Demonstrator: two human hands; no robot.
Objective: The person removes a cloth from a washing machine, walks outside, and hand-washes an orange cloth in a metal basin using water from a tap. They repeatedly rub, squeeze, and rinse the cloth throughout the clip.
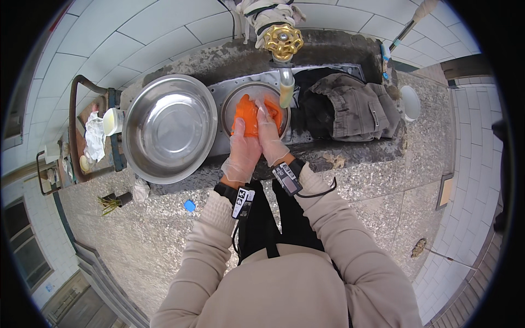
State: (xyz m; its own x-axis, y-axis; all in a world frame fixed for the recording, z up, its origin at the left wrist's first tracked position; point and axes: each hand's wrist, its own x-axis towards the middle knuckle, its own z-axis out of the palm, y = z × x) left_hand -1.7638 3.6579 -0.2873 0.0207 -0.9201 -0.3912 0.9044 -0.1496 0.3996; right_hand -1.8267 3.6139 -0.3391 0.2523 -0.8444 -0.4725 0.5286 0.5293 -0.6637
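Both my hands wear clear plastic gloves and press a bunched orange cloth (247, 113) between them. My left hand (244, 150) closes on its near left part, and my right hand (269, 134) grips it from the right, fingers pointing away from me. They are over a round metal basin (224, 112), whose middle the cloth and hands hide. A metal tap (286, 82) with a pale spout end hangs just right of the cloth. Above it sits a gold valve handle (283, 42). I cannot make out any running water.
A large steel bowl (170, 128) rests at the left of the stone sink (361, 156). Dark grey clothing (358, 109) lies heaped to the right. Beyond it is a white bowl (410, 103). A metal rail (74, 126) stands far left; a blue piece (189, 205) lies on the floor.
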